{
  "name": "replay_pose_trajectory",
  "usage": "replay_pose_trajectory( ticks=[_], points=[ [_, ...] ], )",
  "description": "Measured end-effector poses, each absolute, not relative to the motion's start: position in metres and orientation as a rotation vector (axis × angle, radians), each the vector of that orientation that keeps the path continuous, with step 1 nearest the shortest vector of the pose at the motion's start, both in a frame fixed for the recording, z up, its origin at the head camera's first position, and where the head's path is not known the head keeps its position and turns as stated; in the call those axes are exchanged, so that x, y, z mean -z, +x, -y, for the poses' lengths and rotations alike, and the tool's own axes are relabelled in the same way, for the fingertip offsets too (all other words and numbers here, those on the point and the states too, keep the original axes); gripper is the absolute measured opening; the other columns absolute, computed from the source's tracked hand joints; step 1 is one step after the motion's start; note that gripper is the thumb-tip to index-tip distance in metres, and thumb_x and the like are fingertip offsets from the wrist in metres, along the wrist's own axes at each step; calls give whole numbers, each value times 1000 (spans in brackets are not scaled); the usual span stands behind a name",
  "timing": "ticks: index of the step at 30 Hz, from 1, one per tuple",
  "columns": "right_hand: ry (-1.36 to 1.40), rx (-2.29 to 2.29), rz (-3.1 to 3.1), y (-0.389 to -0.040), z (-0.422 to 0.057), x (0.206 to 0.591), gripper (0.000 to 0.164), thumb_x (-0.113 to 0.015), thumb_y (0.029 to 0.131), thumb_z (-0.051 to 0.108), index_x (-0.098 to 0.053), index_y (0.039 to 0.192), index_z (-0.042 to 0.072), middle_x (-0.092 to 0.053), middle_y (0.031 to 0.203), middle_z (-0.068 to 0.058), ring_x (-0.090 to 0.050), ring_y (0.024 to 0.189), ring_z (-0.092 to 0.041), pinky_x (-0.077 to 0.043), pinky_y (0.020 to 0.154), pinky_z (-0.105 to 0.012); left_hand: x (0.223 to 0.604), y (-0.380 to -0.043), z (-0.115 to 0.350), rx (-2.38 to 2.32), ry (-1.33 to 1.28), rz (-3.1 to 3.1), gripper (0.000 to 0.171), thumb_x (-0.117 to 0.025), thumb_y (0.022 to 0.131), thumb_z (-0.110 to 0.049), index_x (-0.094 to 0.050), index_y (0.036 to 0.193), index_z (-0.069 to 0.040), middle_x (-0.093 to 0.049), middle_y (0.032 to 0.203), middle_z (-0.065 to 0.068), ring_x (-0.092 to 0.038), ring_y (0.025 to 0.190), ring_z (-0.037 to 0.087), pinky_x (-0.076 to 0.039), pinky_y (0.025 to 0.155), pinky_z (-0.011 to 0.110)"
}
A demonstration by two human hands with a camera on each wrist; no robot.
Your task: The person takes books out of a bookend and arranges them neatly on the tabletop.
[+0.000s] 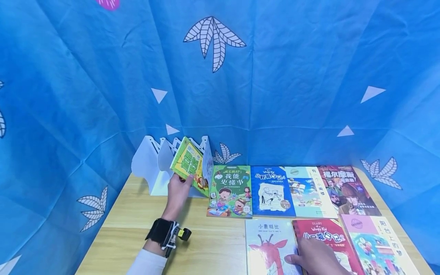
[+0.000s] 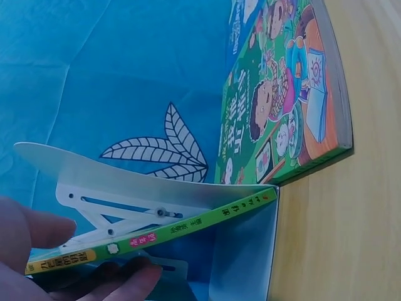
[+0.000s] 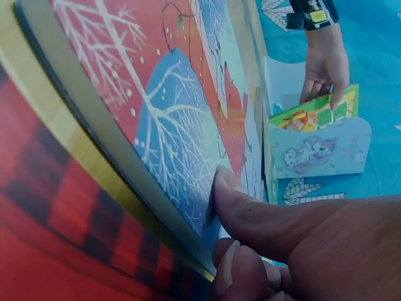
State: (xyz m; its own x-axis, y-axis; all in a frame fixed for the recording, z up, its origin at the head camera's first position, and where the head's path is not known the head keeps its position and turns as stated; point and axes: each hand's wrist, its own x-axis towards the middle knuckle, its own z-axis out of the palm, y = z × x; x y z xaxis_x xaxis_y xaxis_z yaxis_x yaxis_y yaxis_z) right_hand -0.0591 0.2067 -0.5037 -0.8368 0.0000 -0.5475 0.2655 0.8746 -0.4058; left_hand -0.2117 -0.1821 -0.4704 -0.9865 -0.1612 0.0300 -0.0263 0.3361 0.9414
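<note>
My left hand (image 1: 179, 191) pinches a thin green-and-yellow book (image 1: 190, 162) between thumb and fingers. The book leans inside a white expandable book rack (image 1: 151, 160), against its right end panel; the left wrist view shows its green spine (image 2: 182, 227). At the lower right, my right hand (image 1: 317, 256) grips the right edge of a pale book with a red deer (image 1: 264, 244). Its thumb (image 3: 235, 200) lies on the cover, with the other fingers curled at the edge. That hand partly covers a red Wimpy Kid book (image 1: 317, 229).
A green book (image 1: 229, 191) lies right beside the rack. Further right in the back row are a blue book (image 1: 273, 191), a pale illustrated book (image 1: 309, 191) and a dark red book (image 1: 350, 191). A pink-topped book (image 1: 378, 244) lies front right. Blue cloth (image 1: 220, 103) hangs behind the wooden table (image 1: 206, 248).
</note>
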Motion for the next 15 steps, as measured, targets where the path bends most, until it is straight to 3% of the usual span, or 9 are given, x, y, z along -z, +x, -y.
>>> replay_pose_trajectory(
  ticks=[7,15],
  points=[
    [196,712,-2457,-58,-214,503,51,-83,81,47,-74,116,12,-75,87,2,-66,73,-16,-54,72,-38,474,-213,180,1768,201,2456,47,-57,107,-20,-46,152,-9,-65,139,20,-70,118,34,-64,96,48],
    [183,677,-2460,-59,-219,507,42,-80,84,47,-76,106,11,-70,77,4,-64,67,-15,-51,69,-32,477,-212,179,1730,249,2401,40,-58,106,-16,-53,145,-6,-70,130,22,-75,91,26,-67,82,48]
  ],
)
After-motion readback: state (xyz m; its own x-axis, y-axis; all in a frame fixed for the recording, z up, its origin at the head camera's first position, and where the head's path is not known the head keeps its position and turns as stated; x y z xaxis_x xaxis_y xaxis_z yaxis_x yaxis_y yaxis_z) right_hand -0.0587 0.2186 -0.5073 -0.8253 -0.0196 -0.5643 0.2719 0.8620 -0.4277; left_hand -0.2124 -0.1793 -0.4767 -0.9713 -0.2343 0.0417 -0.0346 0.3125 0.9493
